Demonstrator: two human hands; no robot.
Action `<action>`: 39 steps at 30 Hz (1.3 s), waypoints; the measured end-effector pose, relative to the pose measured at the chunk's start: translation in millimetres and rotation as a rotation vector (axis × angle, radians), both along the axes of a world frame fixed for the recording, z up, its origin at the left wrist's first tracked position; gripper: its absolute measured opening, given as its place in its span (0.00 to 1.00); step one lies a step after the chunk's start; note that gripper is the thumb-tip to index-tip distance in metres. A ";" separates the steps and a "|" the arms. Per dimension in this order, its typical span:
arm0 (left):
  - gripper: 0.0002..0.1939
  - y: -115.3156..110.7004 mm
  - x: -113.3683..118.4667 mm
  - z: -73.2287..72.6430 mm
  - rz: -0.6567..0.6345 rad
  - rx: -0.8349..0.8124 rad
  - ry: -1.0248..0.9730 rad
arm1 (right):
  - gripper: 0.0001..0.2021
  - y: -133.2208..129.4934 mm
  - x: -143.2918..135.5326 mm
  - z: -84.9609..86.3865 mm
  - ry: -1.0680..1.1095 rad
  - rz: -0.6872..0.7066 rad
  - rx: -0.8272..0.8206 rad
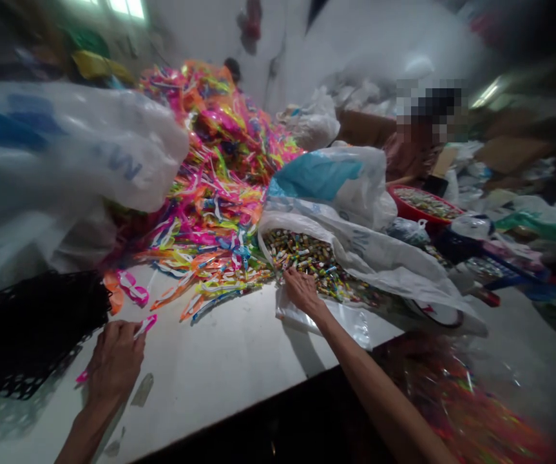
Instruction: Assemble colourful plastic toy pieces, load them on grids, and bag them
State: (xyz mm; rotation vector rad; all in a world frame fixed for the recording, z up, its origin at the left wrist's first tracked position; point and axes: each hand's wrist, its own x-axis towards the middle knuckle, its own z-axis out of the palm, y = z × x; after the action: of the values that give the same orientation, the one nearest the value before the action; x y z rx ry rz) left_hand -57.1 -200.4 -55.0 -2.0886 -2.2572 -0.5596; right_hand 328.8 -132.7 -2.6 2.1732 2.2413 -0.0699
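My left hand (116, 361) is low over the white table, its fingers closed on a slim pink and white plastic piece (146, 325) whose ends stick out on both sides. My right hand (301, 290) reaches to the near edge of a heap of small multicoloured cylinders (301, 251) in the mouth of a white plastic sack (369, 258). Its fingers are bent together and their tips are partly hidden, so what they grip cannot be made out. Under that hand lie clear plastic bags (326, 319). Left of it spreads a pile of bright pink, orange and yellow plastic pieces (214, 206).
A black perforated basket (36, 322) stands at the left, below a large white sack (89, 148). A red basin (422, 205) of small pieces is at the right, near another person (413, 151). The table's front edge (239, 412) runs below my hands.
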 end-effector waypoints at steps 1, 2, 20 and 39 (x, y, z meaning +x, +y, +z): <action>0.14 -1.0 3.6 4.5 -0.004 -0.011 0.010 | 0.16 0.2 1.7 0.8 0.020 -0.001 -0.005; 0.14 -2.2 7.1 9.5 -0.011 -0.027 0.020 | 0.15 0.3 3.4 1.7 0.034 -0.006 -0.005; 0.10 -14.4 115.4 65.6 -0.384 -0.785 -1.363 | 0.17 -52.5 -64.0 19.9 1.306 0.196 -0.507; 0.05 -14.5 110.2 75.0 -0.505 -0.968 -1.222 | 0.09 -59.5 -60.3 33.2 1.109 0.412 -0.273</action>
State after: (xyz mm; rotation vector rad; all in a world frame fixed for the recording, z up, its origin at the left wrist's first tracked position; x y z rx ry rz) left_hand 53.2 -214.8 20.0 -3.5669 -2.8814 -1.1991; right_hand 268.6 -192.3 30.6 1.6120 2.7880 -1.8092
